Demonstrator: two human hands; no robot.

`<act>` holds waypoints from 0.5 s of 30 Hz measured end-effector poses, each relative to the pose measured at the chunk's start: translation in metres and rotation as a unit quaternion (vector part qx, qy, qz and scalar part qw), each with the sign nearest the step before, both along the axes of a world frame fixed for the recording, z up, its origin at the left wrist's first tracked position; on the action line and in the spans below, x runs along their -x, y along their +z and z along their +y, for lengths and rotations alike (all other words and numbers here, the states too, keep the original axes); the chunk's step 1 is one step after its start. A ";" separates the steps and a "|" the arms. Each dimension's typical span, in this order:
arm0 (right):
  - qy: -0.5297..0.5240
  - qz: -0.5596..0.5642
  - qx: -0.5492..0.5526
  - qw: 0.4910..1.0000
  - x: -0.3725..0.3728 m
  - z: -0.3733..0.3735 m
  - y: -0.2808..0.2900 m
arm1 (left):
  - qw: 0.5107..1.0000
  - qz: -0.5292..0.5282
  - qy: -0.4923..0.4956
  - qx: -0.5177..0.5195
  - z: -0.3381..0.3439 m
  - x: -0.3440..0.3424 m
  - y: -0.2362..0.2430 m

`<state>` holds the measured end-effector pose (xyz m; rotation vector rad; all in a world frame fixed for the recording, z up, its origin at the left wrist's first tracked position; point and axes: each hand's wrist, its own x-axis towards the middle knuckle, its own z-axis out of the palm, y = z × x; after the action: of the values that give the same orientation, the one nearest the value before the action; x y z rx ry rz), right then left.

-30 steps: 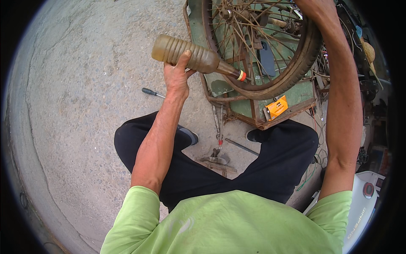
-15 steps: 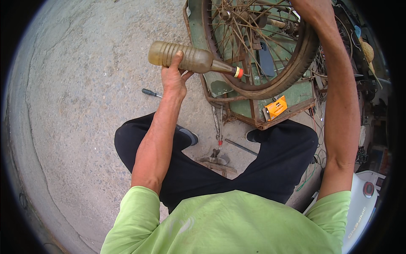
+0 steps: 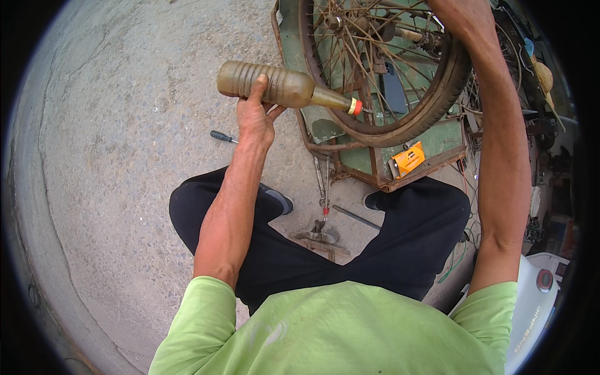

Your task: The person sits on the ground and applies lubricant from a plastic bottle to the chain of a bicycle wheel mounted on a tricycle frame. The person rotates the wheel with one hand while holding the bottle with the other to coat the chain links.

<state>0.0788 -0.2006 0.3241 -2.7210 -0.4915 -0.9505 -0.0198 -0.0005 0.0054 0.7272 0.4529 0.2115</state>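
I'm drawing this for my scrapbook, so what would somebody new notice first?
Probably the large, rust-brown spoked wheel with a dark tyre, above and right of centre. Left of it, the left hand grips a cloudy, ribbed plastic bottle with a red tip, lying nearly sideways. Below the wheel, a bright orange, cardboard-looking box pops out against a green, rusty-edged panel.

Capital lettering [image 3: 529, 330] runs along a white panel [image 3: 530, 299] at lower right; an orange box [image 3: 409, 160] bears dark print [image 3: 411, 156] too small to read.
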 end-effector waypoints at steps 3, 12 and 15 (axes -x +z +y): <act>0.000 0.003 -0.003 1.000 0.001 0.001 0.001 | 1.000 0.000 -0.006 -0.011 -0.001 0.000 -0.002; 0.024 -0.027 0.017 0.999 -0.001 -0.002 -0.003 | 0.999 -0.014 0.003 -0.053 -0.006 0.002 0.005; 0.009 -0.010 0.007 1.000 -0.003 0.001 0.000 | 0.997 -0.032 0.007 -0.072 -0.006 0.002 0.007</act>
<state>0.0816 -0.1999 0.3246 -2.7179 -0.5271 -0.9742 -0.0219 -0.0061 0.0125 0.8567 0.3846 0.2818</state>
